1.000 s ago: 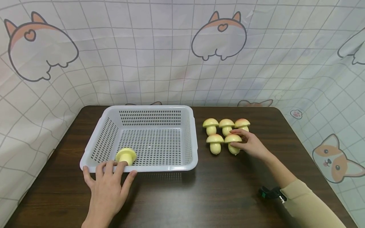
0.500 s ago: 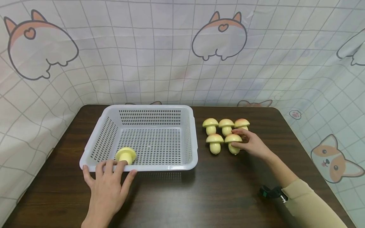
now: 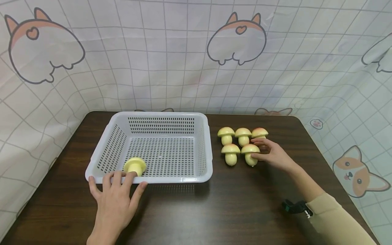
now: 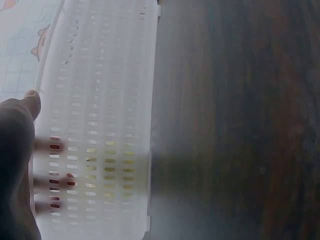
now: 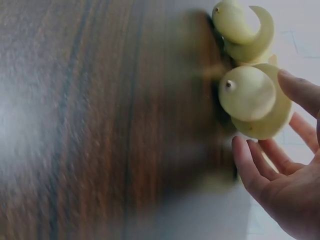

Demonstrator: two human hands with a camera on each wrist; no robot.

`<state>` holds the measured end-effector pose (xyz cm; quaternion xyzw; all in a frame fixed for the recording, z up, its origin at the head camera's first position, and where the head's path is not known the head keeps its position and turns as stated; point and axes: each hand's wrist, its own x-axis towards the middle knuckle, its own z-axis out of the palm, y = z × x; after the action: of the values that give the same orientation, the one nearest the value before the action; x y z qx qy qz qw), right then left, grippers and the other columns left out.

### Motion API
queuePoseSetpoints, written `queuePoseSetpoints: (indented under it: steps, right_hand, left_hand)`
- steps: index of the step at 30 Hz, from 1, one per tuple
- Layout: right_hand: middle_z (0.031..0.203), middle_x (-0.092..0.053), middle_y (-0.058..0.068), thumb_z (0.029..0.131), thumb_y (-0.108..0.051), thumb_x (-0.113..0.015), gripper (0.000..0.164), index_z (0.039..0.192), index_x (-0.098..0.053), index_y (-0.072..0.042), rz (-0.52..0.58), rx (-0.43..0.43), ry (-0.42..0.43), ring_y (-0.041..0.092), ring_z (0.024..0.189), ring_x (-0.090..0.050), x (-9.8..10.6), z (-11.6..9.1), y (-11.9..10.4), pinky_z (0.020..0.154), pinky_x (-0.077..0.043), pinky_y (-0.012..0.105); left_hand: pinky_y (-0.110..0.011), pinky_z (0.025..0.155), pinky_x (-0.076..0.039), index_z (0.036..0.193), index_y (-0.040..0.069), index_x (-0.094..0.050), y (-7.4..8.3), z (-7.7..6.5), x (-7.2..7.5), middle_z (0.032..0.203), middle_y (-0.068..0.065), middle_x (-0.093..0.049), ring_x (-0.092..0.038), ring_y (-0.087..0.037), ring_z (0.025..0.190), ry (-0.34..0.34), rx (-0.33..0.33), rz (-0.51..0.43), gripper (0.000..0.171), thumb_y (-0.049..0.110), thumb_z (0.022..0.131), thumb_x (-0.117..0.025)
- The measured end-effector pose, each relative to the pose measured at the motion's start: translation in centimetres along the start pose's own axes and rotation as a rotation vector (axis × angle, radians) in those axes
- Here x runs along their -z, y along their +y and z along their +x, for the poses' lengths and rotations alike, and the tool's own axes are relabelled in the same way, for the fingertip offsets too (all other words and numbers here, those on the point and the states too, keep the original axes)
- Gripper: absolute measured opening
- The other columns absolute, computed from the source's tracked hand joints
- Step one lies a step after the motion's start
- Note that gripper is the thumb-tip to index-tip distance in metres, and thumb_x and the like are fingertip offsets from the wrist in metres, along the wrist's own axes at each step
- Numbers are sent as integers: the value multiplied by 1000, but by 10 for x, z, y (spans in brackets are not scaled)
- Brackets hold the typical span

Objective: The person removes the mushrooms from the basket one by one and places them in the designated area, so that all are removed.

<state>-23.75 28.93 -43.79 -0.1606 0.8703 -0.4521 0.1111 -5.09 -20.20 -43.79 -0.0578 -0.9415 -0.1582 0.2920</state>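
A white perforated plastic basket point(image 3: 160, 153) stands on the left of the table, with a pale yellow toy mushroom point(image 3: 135, 166) inside its front left corner. My left hand point(image 3: 114, 200) grips the basket's front rim; in the left wrist view its fingers show faintly through the slotted wall. To the right, several yellow toy mushrooms stand in two rows. My right hand point(image 3: 274, 154) is beside the right mushroom of the front row point(image 3: 250, 154), its fingers spread around it. In the right wrist view, the fingertips point(image 5: 240, 145) and thumb show a gap from this mushroom point(image 5: 247, 93).
A dark wooden table point(image 3: 220, 207) lies under everything. Another front-row mushroom point(image 3: 231, 155) stands close on the left, and a back-row one point(image 3: 260, 132) is partly behind my right hand. A patterned cloth point(image 3: 183, 68) hangs behind and at both sides.
My right hand has shifted slightly to the right, and its fingers have eased off the front-row mushroom. The left hand has stayed on the basket rim.
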Motion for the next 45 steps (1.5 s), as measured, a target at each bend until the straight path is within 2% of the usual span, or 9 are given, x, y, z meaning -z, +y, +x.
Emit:
queuePoseSetpoints:
  steps: [2, 9, 14, 20, 25, 30, 45]
  right_hand:
    - [146, -49, 27, 96, -24, -76, 64, 148, -47, -1, -2, 11, 1, 45, 133, -49, 3, 0, -1, 101, -42, 59]
    - [147, -49, 25, 94, -25, -78, 68, 149, -46, -3, -70, 14, 13, 46, 132, -49, 19, 3, -14, 98, -44, 63]
    - [146, -50, 24, 95, -24, -77, 62, 148, -48, -7, -102, 73, 18, 47, 133, -48, 28, 9, -29, 101, -41, 66]
    - [145, -52, 14, 96, -27, -76, 60, 147, -50, -12, -144, 121, 36, 39, 135, -48, 30, 21, -52, 100, -44, 61]
    - [145, -52, 11, 97, -22, -76, 58, 147, -50, -11, -145, 193, 40, 34, 133, -50, 25, 32, -76, 98, -47, 56]
    - [144, -53, 4, 96, -21, -76, 55, 146, -53, -16, -152, 247, 33, 27, 131, -51, 17, 44, -98, 96, -49, 51]
    - [145, -55, 2, 97, -24, -74, 51, 143, -55, -14, -159, 374, -63, 23, 127, -56, -12, 68, -142, 94, -52, 47]
  left_hand:
    - [-83, 103, 3, 113, 10, -61, 0, 0, 0, 107, -20, -57, -45, -47, 112, -5, 3, -1, 55, 61, 104, -43]
    - [-83, 102, 4, 113, 10, -61, 1, 0, 0, 107, -20, -57, -45, -48, 112, -7, 7, -1, 54, 60, 104, -44]
    - [-84, 102, 2, 112, 9, -61, 2, 0, 0, 106, -20, -57, -45, -48, 111, 7, 1, 4, 59, 63, 104, -40]
    - [-83, 102, 4, 113, 9, -61, 1, 1, 0, 107, -21, -57, -45, -48, 112, -4, 1, 2, 58, 62, 104, -41]
    - [-83, 103, 4, 113, 9, -61, 1, 1, 0, 107, -21, -57, -45, -48, 112, -11, 3, 2, 57, 62, 104, -43]
    - [-83, 103, 4, 113, 9, -60, 1, 0, 0, 107, -20, -57, -45, -48, 113, -21, 15, 1, 54, 61, 104, -45]
    - [-82, 104, 4, 113, 10, -60, 1, 0, 4, 107, -20, -58, -44, -47, 114, -40, 24, -9, 48, 56, 103, -52]
